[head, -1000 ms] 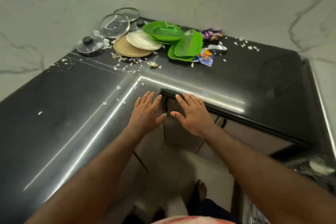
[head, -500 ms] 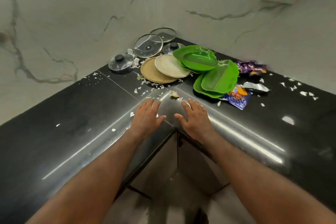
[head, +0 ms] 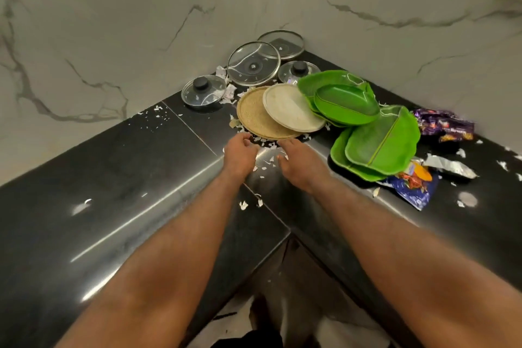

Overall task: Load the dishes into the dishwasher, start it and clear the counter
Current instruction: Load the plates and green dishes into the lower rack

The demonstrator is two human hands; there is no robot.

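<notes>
Dishes are piled in the corner of a black L-shaped counter point(head: 84, 178). A tan round plate point(head: 254, 118) lies nearest, with a white round plate point(head: 291, 107) overlapping its right side. Green plates point(head: 344, 102) stack behind, and green leaf-shaped trays point(head: 381, 147) lie to the right. Several glass lids point(head: 253, 63) stand near the wall. My left hand point(head: 240, 154) hovers just before the tan plate's front rim, fingers loosely curled and holding nothing. My right hand point(head: 299, 164) lies beside it, its fingertips reaching the tan plate's rim.
Snack wrappers point(head: 443, 127), a blue packet point(head: 415, 186) and a foil scrap point(head: 449, 167) lie right of the trays. White paper bits point(head: 265, 150) are scattered over the counter. Marble walls close off the corner. The floor shows below the counter's inner edge.
Both hands have moved forward from the counter's inner corner to the front rim of the tan plate. The view has come closer to the dish pile.
</notes>
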